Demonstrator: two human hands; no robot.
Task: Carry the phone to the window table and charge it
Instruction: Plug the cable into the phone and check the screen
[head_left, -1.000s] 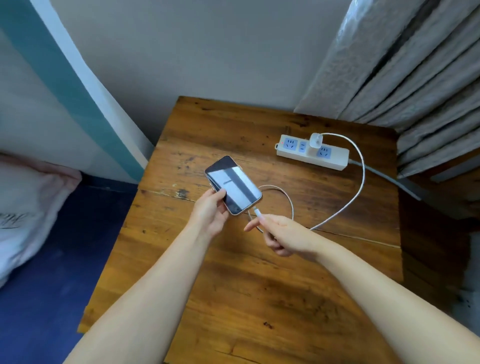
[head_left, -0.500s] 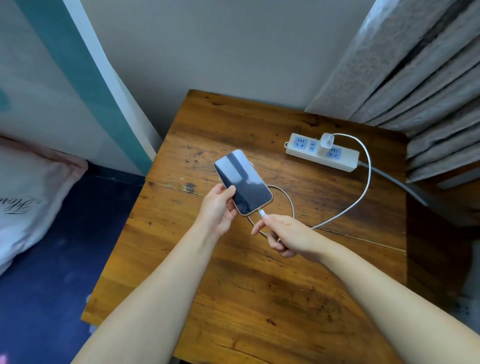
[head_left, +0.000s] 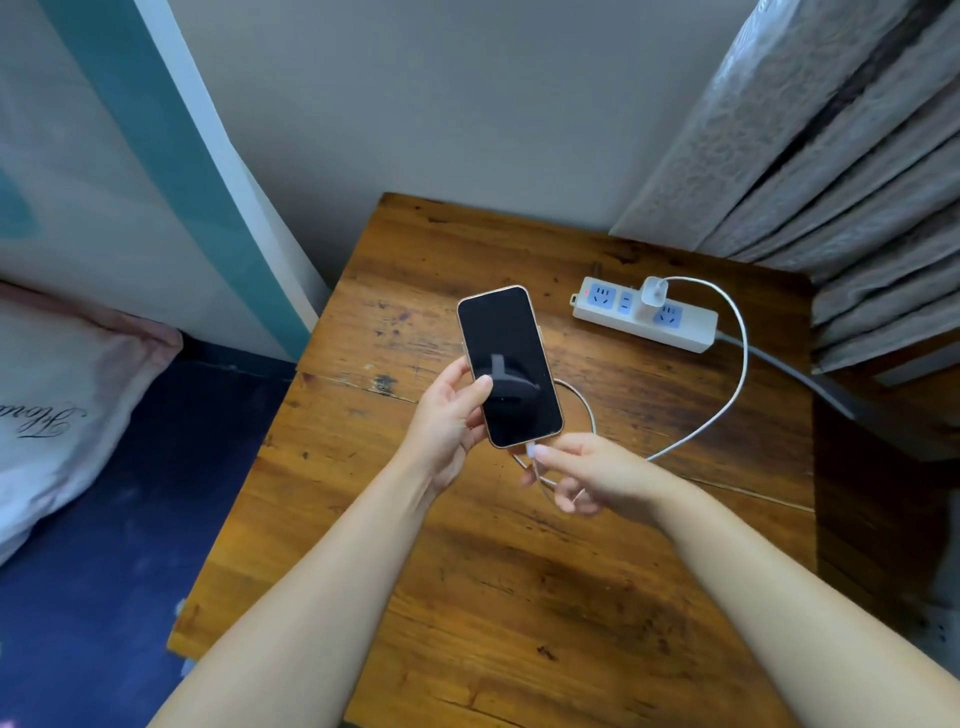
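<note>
Two hands over table (head_left: 519, 597): my left hand (head_left: 447, 415) grips smartphone (head_left: 509, 364); right hand (head_left: 582, 473) fingertips pinch cable plug (head_left: 531, 451) at its bottom edge. Step: plugging in. Next: seat plug squarely.

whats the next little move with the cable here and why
Probably push the cable plug straight into the phone's bottom edge. The right hand pinches it right at that edge, the left hand holds the phone above the table, the screen is dark, and the charger already sits in the power strip.

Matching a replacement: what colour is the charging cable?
White charging cable, clearest in the head view.
</note>
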